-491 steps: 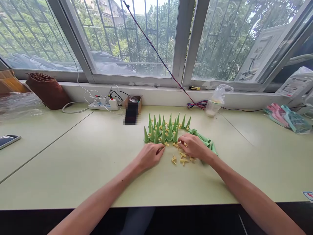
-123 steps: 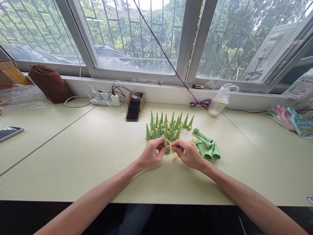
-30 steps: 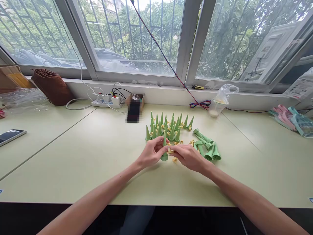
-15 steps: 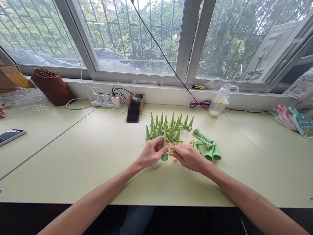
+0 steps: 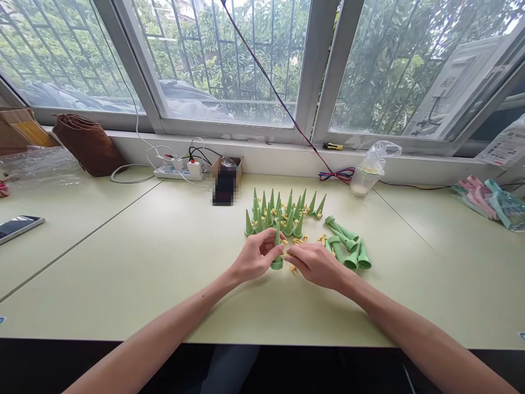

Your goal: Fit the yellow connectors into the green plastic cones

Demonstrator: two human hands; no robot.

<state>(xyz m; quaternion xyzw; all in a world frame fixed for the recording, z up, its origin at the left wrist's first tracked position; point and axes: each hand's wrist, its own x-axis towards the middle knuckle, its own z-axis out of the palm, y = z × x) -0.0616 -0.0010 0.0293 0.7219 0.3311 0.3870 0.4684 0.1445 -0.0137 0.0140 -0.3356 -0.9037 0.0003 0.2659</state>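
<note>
My left hand is closed around a green plastic watering spike, holding it upright with the point up and the wide collar at the tabletop. From the right, the fingers of my right hand pinch a small yellow valve against the side of that spike; the fingers cover most of it. Behind my hands stand several green spikes in rows, points up, with yellow valves in their sides. Several more green spikes lie or stand loosely beyond my right hand. Loose yellow valves are scattered nearby.
Along the windowsill sit a power strip, a small cardboard box, a bundled cable and a bagged cup. A phone and a brown bag are at left. Pink and teal items lie far right.
My right fingers have shifted very slightly at the yellow valve beside the spike. My left hand keeps its hold, and the other spikes stay where they were.
</note>
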